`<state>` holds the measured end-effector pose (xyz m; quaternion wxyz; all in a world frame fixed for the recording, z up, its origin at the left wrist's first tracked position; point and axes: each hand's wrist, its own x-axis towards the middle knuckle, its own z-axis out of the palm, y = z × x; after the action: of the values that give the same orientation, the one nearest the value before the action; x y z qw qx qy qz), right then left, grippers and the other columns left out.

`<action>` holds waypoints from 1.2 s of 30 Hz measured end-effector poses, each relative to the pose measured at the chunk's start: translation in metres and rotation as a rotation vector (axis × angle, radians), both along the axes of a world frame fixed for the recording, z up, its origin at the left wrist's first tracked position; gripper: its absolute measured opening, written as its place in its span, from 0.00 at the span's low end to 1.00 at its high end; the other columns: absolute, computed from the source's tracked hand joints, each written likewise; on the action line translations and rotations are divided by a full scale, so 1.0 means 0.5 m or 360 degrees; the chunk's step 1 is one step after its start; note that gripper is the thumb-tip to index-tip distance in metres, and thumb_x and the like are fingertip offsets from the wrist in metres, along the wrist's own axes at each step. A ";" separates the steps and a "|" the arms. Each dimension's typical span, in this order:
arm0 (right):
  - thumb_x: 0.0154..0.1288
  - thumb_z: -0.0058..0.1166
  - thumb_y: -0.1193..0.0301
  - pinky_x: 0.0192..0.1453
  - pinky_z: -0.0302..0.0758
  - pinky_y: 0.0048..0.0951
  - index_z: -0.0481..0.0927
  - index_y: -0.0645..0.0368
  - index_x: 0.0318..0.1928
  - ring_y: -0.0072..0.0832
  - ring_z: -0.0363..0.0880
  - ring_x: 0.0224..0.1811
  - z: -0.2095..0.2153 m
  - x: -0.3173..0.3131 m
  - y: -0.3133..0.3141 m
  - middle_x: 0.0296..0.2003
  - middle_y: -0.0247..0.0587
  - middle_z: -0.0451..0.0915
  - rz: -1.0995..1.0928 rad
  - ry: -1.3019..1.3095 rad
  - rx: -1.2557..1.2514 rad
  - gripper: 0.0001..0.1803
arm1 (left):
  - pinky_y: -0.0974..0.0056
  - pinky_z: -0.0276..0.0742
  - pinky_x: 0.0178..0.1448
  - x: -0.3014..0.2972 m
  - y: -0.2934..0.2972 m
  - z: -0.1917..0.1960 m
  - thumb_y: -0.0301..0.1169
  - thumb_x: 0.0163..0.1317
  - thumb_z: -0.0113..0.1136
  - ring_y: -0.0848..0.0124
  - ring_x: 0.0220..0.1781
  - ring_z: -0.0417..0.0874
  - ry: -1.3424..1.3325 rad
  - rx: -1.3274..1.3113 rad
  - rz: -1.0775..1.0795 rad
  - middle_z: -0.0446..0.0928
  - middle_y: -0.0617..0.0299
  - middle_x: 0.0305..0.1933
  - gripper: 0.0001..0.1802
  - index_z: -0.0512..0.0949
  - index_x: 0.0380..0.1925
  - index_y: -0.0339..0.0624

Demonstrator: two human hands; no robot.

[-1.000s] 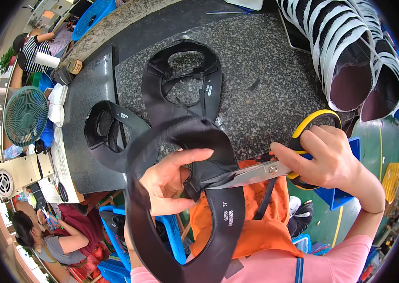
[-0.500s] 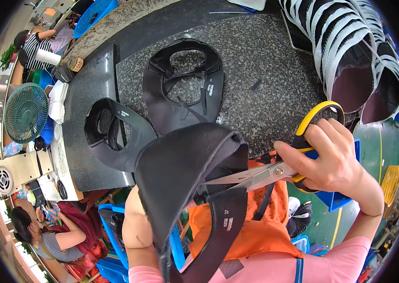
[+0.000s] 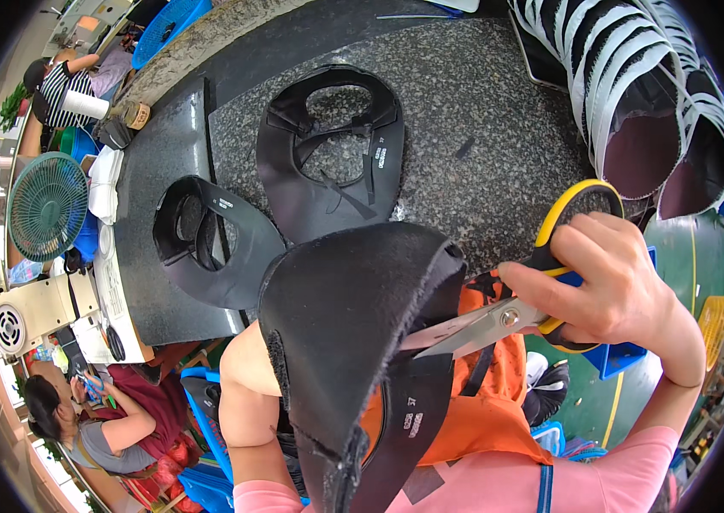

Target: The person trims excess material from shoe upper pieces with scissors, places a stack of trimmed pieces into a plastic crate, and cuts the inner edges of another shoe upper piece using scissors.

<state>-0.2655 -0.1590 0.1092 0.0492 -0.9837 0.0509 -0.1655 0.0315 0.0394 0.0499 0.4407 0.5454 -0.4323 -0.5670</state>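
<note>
A black shoe-upper piece (image 3: 353, 342) is lifted close to the camera and folded over. My left hand is hidden behind it; only the forearm (image 3: 246, 402) shows below it, so it seems to hold the piece from behind. My right hand (image 3: 618, 291) grips yellow-handled scissors (image 3: 507, 321), whose open blades point left and meet the piece's right edge.
Two more black upper pieces (image 3: 328, 154) (image 3: 216, 248) lie flat on the speckled stone table (image 3: 499, 145). A stack of black-and-white uppers (image 3: 635, 94) stands at the upper right. A green fan (image 3: 45, 205) and seated people are at the left. I wear an orange apron (image 3: 473, 427).
The black piece has been raised and folded toward the camera, hiding my left hand. The scissors have moved in to its right edge.
</note>
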 end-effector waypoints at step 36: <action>0.35 0.66 0.67 0.22 0.63 0.31 0.84 0.49 0.48 0.27 0.67 0.20 -0.002 -0.012 -0.004 0.26 0.33 0.65 -0.0044 0.0011 0.0213 0.30 | 0.67 0.69 0.48 -0.025 0.030 -0.044 0.25 0.51 0.68 0.66 0.44 0.79 0.0139 -0.0370 0.0124 0.78 0.52 0.43 0.14 0.72 0.34 0.35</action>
<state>-0.2717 -0.1610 0.1083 0.1123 -0.9780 0.0756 -0.1590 0.0191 0.0544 0.0279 0.5411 0.4818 -0.4539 -0.5188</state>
